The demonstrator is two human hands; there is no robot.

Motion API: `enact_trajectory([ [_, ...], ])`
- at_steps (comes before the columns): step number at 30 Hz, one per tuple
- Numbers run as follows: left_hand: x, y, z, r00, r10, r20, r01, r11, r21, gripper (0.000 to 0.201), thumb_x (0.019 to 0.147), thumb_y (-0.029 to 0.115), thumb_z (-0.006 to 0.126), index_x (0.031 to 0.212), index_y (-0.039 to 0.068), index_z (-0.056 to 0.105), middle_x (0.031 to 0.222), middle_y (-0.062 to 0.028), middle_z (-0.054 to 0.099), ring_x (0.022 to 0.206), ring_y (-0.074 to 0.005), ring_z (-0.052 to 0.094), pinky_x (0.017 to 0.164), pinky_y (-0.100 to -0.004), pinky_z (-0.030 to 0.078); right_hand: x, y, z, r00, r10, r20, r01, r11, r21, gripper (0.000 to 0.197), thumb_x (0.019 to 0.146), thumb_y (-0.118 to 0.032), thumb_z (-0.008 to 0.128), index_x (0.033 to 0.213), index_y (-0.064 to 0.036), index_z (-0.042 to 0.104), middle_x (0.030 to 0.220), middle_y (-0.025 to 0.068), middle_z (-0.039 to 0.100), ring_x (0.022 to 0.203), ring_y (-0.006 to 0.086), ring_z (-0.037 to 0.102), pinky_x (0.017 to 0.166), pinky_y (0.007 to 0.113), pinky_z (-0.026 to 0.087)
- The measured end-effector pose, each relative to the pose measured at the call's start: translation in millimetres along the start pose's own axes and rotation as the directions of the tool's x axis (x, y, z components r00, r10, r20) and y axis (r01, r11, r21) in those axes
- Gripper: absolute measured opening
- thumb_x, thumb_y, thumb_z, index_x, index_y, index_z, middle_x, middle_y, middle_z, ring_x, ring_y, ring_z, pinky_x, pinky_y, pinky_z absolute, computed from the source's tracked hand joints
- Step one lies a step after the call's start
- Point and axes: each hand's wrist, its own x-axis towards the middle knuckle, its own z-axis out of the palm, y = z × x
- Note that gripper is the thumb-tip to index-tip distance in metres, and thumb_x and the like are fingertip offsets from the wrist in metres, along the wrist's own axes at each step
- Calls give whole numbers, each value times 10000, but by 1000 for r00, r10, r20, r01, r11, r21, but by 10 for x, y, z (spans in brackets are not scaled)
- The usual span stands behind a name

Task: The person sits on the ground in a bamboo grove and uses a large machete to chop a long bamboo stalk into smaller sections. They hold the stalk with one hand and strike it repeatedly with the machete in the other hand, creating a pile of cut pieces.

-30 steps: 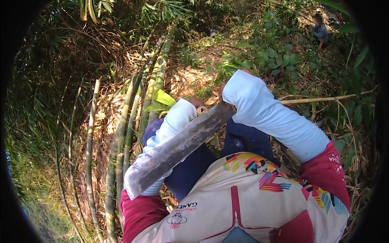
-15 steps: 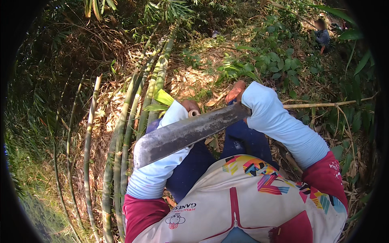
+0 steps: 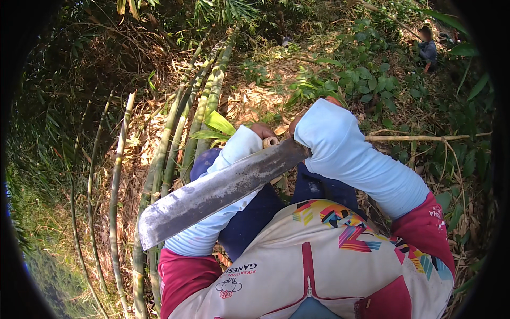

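Head view: felled bamboo poles (image 3: 175,138), long, green and jointed, lie on dry leaf litter (image 3: 255,101). Across them slants a broad machete blade (image 3: 212,194) (dull grey steel, stained, square-tipped), held raised over the person's lap. Right hand (image 3: 297,119), sleeved in pale blue, is clenched about its handle; left hand (image 3: 261,130) grips a cut bamboo stub (image 3: 271,141). Another person (image 3: 426,50) crouches far off among shrubs.
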Motion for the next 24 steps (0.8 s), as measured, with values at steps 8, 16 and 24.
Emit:
enact_trajectory([
  [8,136,102,-67,988,-155,6,145,940,308,133,784,90,700,853,43,597,699,-24,586,634,-92,515,572,-261,425,137,-39,-10,990,-10,144,25,995,-101,191,500,-79,660,661,-119,565,647,72,531,682,300,561,663,393,446],
  [16,214,288,16,907,-416,-69,416,909,-19,47,830,79,635,796,61,607,681,21,567,613,-54,492,550,-233,400,260,154,-29,969,-3,248,46,985,-165,221,480,-84,671,673,-120,570,653,77,543,697,306,575,696,398,443],
  [24,176,-10,-274,957,-281,66,289,941,-179,191,872,182,671,853,16,577,748,-32,620,610,-68,559,527,-209,430,166,708,-194,967,128,220,-88,979,-181,316,535,-62,756,831,-74,644,737,109,585,754,303,595,644,358,490],
])
